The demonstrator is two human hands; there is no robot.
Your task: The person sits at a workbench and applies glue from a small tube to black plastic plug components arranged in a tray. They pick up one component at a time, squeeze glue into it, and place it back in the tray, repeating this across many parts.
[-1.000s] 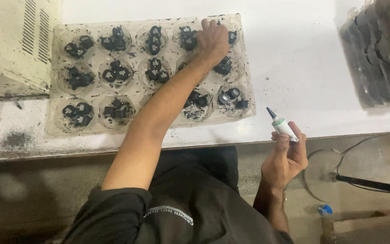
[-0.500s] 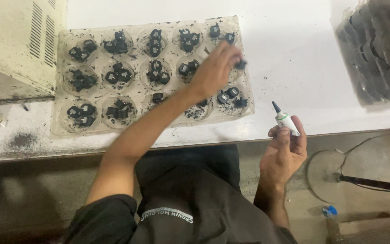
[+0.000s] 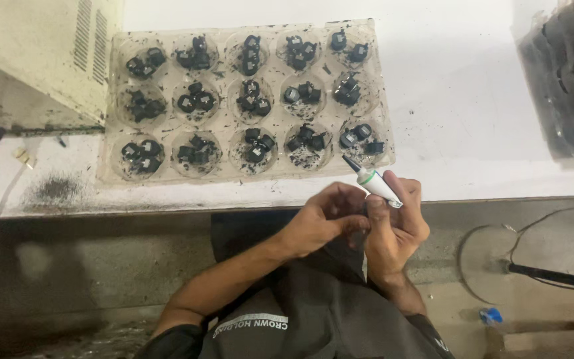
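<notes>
A clear plastic tray (image 3: 379,100) with round pockets lies on the white table, each pocket holding a few small black parts (image 3: 254,143). My right hand (image 3: 396,226) grips a small white tube with a green collar and dark pointed tip (image 3: 372,182), tip aimed up-left toward the tray's near right corner. My left hand (image 3: 323,223) is closed beside it, below the table's front edge, fingertips pinched against my right hand; whatever it holds is hidden between the fingers.
A cream box with vent slots (image 3: 48,60) stands at the back left. A stack of dark trays (image 3: 566,80) sits at the right edge. Cables (image 3: 546,272) and a blue object (image 3: 491,315) lie on the floor at the right.
My left hand left the tray's far right pockets and drew back to meet my right hand at the table edge. The tube rose slightly toward the table.
</notes>
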